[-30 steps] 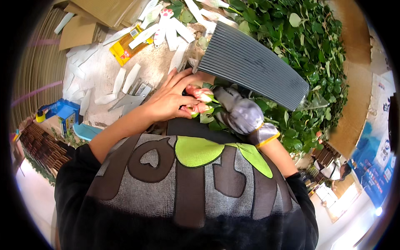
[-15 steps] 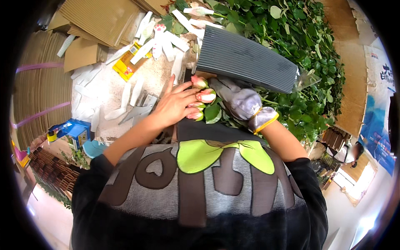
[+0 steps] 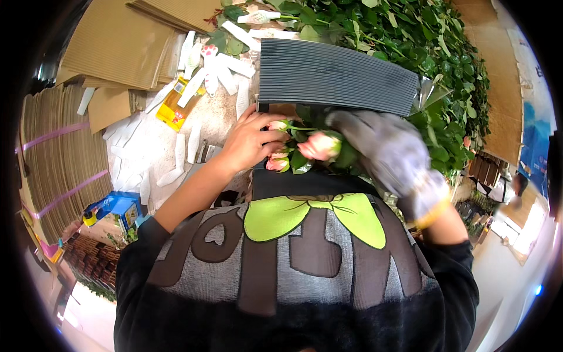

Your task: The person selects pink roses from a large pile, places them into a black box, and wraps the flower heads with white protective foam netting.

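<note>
My bare left hand (image 3: 251, 139) rests at the left with its fingers curled onto two pink-and-white rose heads. The upper rose (image 3: 278, 125) touches its fingertips, and the lower rose (image 3: 278, 162) sits just beneath them. Another pink rose (image 3: 319, 145) lies to the right, smeared by motion. Beside it is my right hand (image 3: 390, 149) in a grey glove with a yellow cuff. That glove is blurred too, so its grip cannot be made out. Green leaves and stems run between the hands. Beyond them stands a dark ribbed block (image 3: 337, 76).
Heaped leafy stems (image 3: 404, 41) fill the far right, beside a cardboard wall (image 3: 492, 76). White mesh sleeves (image 3: 190, 88) and a yellow packet (image 3: 176, 108) are scattered at the far left. Stacked cardboard (image 3: 58, 141) stands left, near a blue box (image 3: 120, 208).
My gloved right hand has swung right, away from the left hand. One rose has shifted right, out of the group. My left fingers have drawn in from a wider spread.
</note>
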`<state>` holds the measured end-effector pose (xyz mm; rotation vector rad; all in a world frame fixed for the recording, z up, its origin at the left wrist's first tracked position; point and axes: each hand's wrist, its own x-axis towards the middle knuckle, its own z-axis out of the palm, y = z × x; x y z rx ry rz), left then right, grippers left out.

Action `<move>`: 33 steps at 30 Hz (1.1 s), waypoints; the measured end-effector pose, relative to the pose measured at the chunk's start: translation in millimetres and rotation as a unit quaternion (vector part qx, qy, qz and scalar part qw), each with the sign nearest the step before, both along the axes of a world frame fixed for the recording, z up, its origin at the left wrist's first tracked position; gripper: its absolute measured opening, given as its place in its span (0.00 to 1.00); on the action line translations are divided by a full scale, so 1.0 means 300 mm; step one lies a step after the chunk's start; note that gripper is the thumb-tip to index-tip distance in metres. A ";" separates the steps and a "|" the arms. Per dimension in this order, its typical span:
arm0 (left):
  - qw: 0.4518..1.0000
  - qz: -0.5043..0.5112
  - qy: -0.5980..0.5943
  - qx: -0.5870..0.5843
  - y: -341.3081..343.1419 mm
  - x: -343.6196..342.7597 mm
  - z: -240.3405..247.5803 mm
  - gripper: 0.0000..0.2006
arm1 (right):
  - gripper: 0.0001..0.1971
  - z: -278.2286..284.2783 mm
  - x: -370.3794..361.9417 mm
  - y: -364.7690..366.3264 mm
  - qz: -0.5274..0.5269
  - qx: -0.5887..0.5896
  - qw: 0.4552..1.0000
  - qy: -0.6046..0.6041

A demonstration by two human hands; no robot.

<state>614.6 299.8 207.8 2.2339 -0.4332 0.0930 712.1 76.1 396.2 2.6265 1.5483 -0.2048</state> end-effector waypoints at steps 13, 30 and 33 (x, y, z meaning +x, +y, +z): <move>0.993 0.105 -0.046 0.030 -0.014 0.000 -0.012 0.21 | 0.20 -0.366 0.014 0.063 0.055 0.126 0.974 -0.180; 0.989 0.104 -0.071 0.077 -0.007 0.007 -0.005 0.22 | 0.23 -0.268 -0.046 0.072 -0.008 -0.006 0.997 -0.071; 0.989 0.110 -0.068 0.069 0.000 -0.001 -0.008 0.22 | 0.22 -0.161 -0.063 0.089 -0.016 0.017 0.999 -0.033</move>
